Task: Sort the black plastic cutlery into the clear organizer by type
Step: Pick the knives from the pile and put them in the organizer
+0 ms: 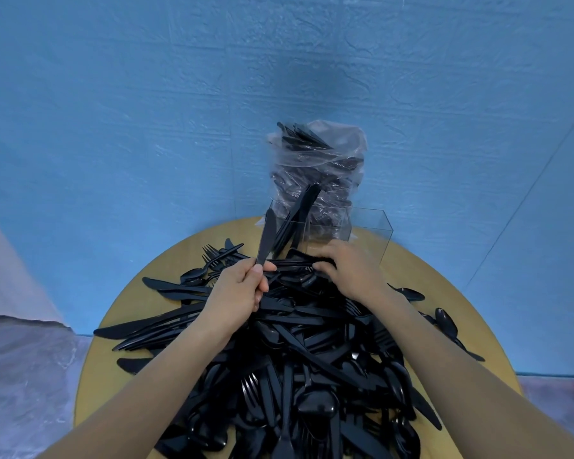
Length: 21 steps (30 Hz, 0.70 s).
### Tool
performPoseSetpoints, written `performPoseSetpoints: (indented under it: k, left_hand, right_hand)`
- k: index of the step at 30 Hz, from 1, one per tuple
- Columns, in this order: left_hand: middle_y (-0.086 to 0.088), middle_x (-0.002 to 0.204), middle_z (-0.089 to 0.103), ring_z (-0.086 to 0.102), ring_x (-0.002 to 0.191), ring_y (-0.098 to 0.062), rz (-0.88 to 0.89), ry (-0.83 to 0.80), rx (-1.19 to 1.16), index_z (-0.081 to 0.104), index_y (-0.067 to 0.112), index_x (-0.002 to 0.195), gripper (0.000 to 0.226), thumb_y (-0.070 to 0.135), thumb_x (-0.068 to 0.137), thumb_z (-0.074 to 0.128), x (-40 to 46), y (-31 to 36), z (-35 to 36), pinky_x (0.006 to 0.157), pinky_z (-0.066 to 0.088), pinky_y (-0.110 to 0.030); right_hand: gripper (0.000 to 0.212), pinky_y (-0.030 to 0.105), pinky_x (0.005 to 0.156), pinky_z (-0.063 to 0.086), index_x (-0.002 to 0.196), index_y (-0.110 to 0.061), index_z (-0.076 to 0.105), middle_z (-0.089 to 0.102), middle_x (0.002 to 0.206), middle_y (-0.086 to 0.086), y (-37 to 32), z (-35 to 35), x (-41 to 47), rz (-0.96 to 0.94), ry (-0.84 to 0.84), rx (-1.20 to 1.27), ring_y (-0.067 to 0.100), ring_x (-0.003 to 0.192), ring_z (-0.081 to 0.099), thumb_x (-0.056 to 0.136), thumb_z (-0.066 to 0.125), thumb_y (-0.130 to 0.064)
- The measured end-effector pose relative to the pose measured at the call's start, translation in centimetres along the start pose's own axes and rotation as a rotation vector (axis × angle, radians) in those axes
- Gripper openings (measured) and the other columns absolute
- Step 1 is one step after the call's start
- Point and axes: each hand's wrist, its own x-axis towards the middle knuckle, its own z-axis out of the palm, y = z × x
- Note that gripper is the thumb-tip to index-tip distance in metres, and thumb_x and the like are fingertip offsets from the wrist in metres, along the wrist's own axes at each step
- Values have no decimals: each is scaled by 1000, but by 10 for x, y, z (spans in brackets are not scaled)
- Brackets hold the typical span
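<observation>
The left hand (242, 286) pinches one black knife (267, 240) by its handle end, blade pointing up, just in front of the clear organizer (368, 233) at the far edge of the round wooden table (103, 369). The right hand (348, 270) has its fingers curled into the top of the cutlery pile (295, 359), apparently gripping a piece there (which type, can't tell; it's mostly hidden by the fingers). Several knives already stand in the organizer's left compartment (292, 223); the right compartment looks bare. Behind it sits a clear plastic bag (318, 167) w/ more black cutlery.

Step in hand, I'd judge: early sorting, knives first, since most of the pile (forks, spoons, knives mixed) is unsorted. Next move probably calls for dropping the held knife handle-down into the left compartment w/ the others, w/o tipping the light organizer.
</observation>
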Motion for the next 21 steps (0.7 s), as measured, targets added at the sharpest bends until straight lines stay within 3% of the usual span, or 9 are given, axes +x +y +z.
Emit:
performPoseSetpoints:
  k: [3,6,9,15,17,19,21]
  left_hand:
    - [3,64,46,37,49,-7,17,0,-4,61,18,95,30,14,103,33,-2,5,-1,52,34,-23]
    - [2,65,46,37,50,-7,33,-1,7,61,18,96,29,14,103,33,-6,10,-1,53,35,-23]
    - [2,64,46,36,50,-7,60,-1,6,61,20,95,30,14,103,33,-10,17,1,52,35,-22]
    - [3,64,45,36,48,-5,122,62,4,60,20,94,29,15,102,33,-19,31,-2,52,34,-20]
    - [3,65,44,36,50,-6,140,88,13,59,21,95,28,15,103,33,-20,34,-4,53,34,-20]
    - [3,66,44,36,52,-7,160,103,31,59,20,97,28,16,103,32,-22,36,-6,54,35,-21]
    - [3,67,45,37,54,-8,190,113,70,58,21,95,28,16,103,32,-23,37,-6,57,36,-22]
  right_hand:
    - [17,36,72,45,100,-17,65,58,88,-1,2,-10,-8,9,85,54,21,84,55,97,50,-23]
    - [17,25,58,34,84,-14,57,54,73,-2,2,-20,-15,12,183,138,18,69,49,97,49,-20]
    - [22,17,53,27,84,-3,55,55,70,6,0,-32,-21,10,222,188,18,63,45,98,48,-19]
    - [17,21,55,31,91,-6,56,55,72,3,-4,-47,-30,-20,176,156,19,65,47,98,47,-19]
    - [17,27,57,34,91,-8,58,56,73,4,-5,-51,-32,-12,129,160,19,67,48,98,48,-20]
    - [16,30,65,39,86,-12,57,60,76,4,-6,-51,-33,-14,67,183,19,71,52,97,50,-21]
    - [6,32,83,45,95,-17,58,66,96,0,-6,-48,-35,2,4,255,15,91,59,95,53,-21]
